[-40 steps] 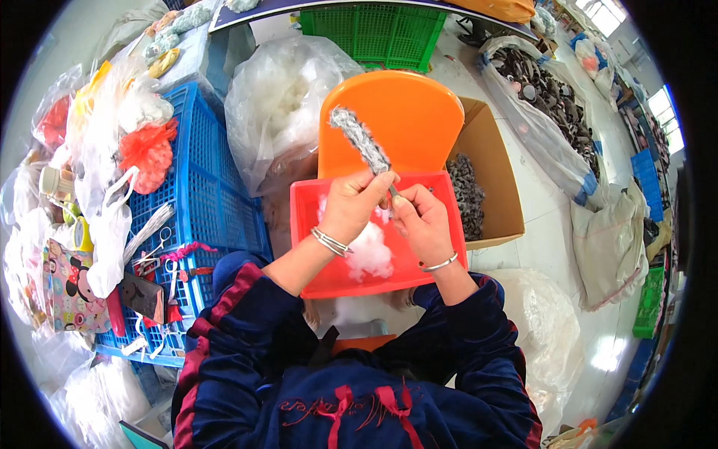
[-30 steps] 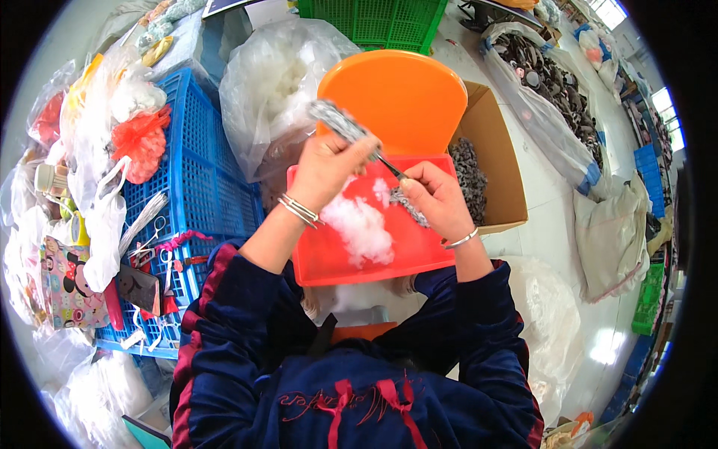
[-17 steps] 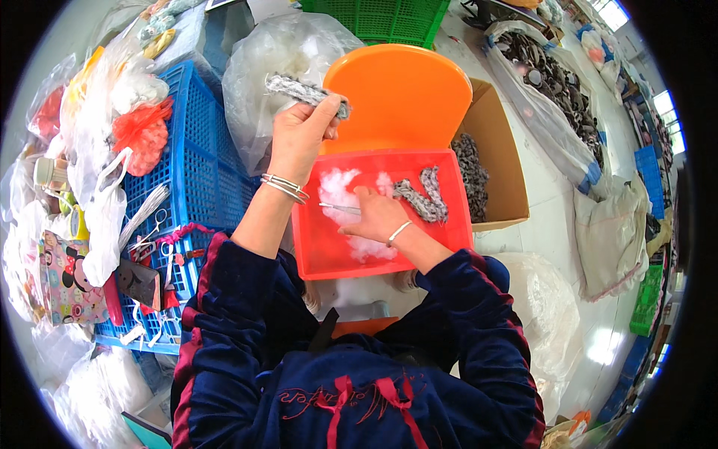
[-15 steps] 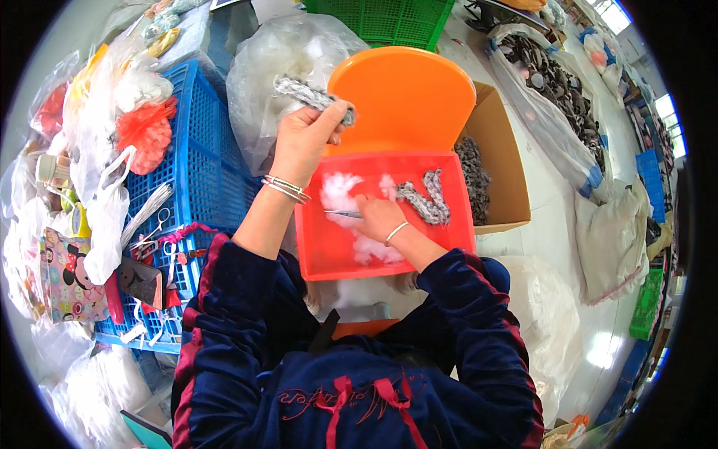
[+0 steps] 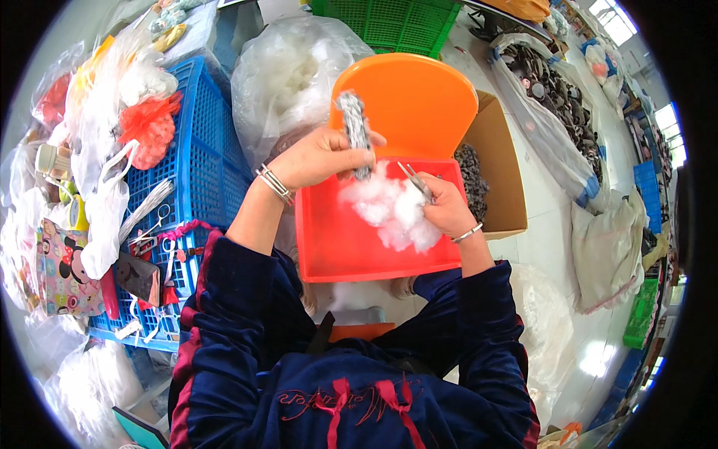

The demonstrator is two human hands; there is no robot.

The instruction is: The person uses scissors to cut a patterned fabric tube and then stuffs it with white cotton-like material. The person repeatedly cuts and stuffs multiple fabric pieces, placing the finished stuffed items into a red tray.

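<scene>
My left hand (image 5: 321,159) is closed around a tube-like grey-and-white knitted piece (image 5: 353,123), held upright above the far left edge of a red tray (image 5: 336,258). Over the tray's right side, my right hand (image 5: 450,209) grips metal tweezers (image 5: 411,178), their two tips pointing up and left. White fluffy stuffing (image 5: 400,217) spreads across the tray and touches the right hand's fingers. Whether those fingers also pinch some of it, I cannot tell.
An orange chair back (image 5: 407,97) rises behind the tray. A cardboard box (image 5: 505,172) with grey pieces stands to the right. Farther left are a clear bag of stuffing (image 5: 288,75) and a blue crate (image 5: 213,135) with scissors and a phone (image 5: 139,278) by it.
My left hand has come down and right, turning the knitted piece upright. My right hand has moved right with the tweezers. The stuffing is spread differently, and the knitted pieces in the tray no longer show.
</scene>
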